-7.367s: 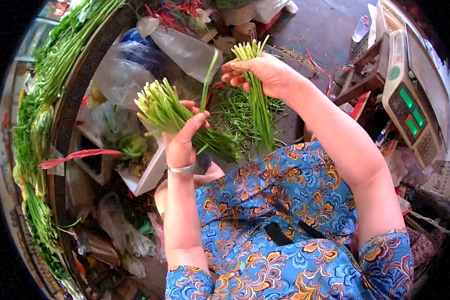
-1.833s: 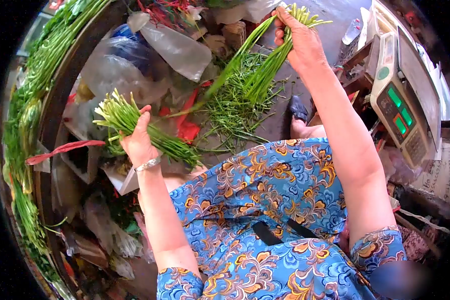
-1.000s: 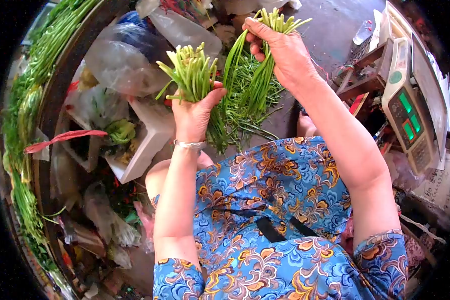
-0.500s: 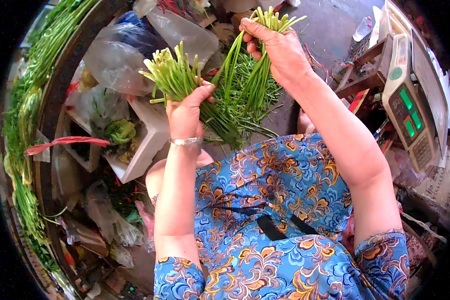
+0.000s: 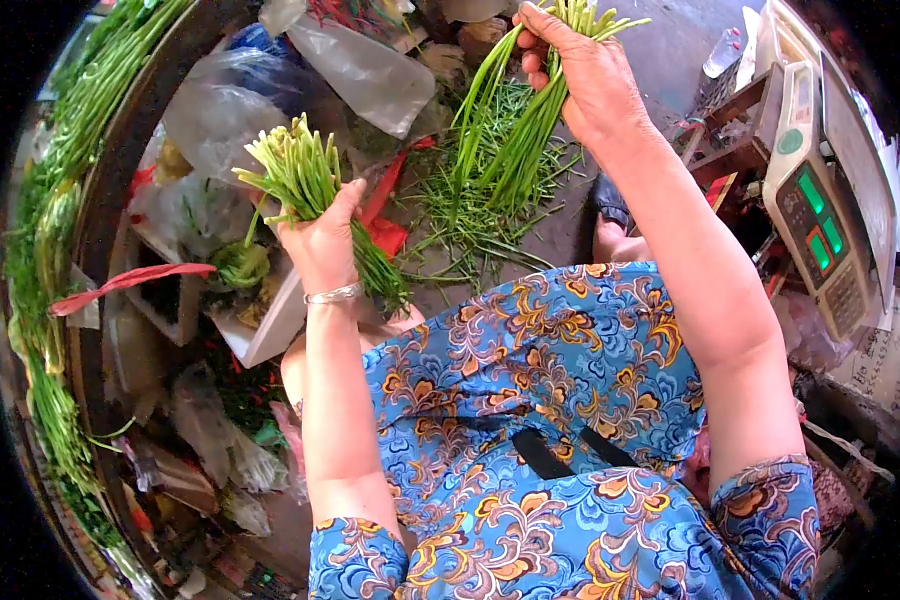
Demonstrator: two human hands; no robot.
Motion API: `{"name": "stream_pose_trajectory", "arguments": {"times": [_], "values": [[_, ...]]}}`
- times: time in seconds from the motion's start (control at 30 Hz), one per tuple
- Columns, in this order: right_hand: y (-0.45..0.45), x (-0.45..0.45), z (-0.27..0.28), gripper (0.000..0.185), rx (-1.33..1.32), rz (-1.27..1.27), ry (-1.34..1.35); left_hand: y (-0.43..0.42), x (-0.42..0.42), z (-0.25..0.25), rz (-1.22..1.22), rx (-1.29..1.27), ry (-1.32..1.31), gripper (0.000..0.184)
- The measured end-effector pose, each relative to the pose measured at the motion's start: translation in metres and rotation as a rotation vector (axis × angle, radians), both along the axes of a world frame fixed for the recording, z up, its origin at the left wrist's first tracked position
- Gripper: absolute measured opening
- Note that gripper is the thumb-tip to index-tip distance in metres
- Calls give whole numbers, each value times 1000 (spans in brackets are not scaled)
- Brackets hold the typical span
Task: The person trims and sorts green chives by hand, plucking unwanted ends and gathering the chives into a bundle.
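A thick bunch of green stems (image 5: 305,170) is held in my left hand (image 5: 320,240), its pale cut ends pointing up and left and its lower part hanging behind the hand. My right hand (image 5: 590,85), higher and farther right, grips a looser bunch of green stems (image 5: 520,145) near the pale ends. The lower ends of that bunch hang over a pile of loose green stalks (image 5: 470,225) on the ground. The two hands are well apart.
A digital scale (image 5: 820,210) with lit green digits stands at the right. Leafy greens (image 5: 80,130) line a curved dark rim at the left, with a red strip (image 5: 135,283) beside it. Plastic bags (image 5: 220,115) and a white foam box (image 5: 275,320) lie beyond my left arm.
My left hand has moved left and slightly down with its bunch, away from my right hand. My right hand has shifted a little up and right, still holding its stems.
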State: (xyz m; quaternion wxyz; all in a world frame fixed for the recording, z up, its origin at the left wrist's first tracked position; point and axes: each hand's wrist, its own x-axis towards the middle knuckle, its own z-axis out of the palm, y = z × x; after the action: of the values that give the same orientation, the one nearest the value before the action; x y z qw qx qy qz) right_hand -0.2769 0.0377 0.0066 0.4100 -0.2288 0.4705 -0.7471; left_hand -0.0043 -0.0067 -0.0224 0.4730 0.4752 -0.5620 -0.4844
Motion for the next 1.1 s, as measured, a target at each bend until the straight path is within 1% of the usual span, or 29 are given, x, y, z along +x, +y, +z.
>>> {"name": "stream_pose_trajectory", "arguments": {"times": [0.07,0.13,0.17,0.23,0.3,0.37,0.4,0.5,0.53,0.57,0.63,0.73,0.83,1.1], "values": [[1,0,2,16,12,-16,9,0,0,-4,-5,-18,-31,25],[6,1,10,12,-8,75,-56,9,-8,-1,-64,89,13,25],[5,2,9,12,-6,76,-56,11,-13,-3,-102,87,95,28],[2,7,6,16,31,-4,9,16,-19,-2,-188,142,63,27],[2,9,6,16,26,14,9,19,-27,-4,-261,170,41,25],[1,10,5,16,20,29,9,22,-34,-8,-267,194,22,27],[0,10,4,16,7,39,-23,25,-37,-8,-278,170,55,23],[0,12,4,16,4,51,-61,27,-43,-16,-249,147,20,24],[0,13,4,16,14,54,-66,28,-47,-18,-244,141,105,25],[-1,13,4,16,14,54,-67,28,-46,-18,-245,142,104,25],[-1,13,4,16,27,60,-82,27,-45,-19,-261,145,57,30],[0,13,3,16,-21,69,-77,26,-43,-18,-270,159,21,31],[1,13,4,16,21,45,-52,29,-44,-15,-239,136,11,31],[1,10,-2,17,6,55,-81,32,-42,-9,-220,102,-16,27]]}}
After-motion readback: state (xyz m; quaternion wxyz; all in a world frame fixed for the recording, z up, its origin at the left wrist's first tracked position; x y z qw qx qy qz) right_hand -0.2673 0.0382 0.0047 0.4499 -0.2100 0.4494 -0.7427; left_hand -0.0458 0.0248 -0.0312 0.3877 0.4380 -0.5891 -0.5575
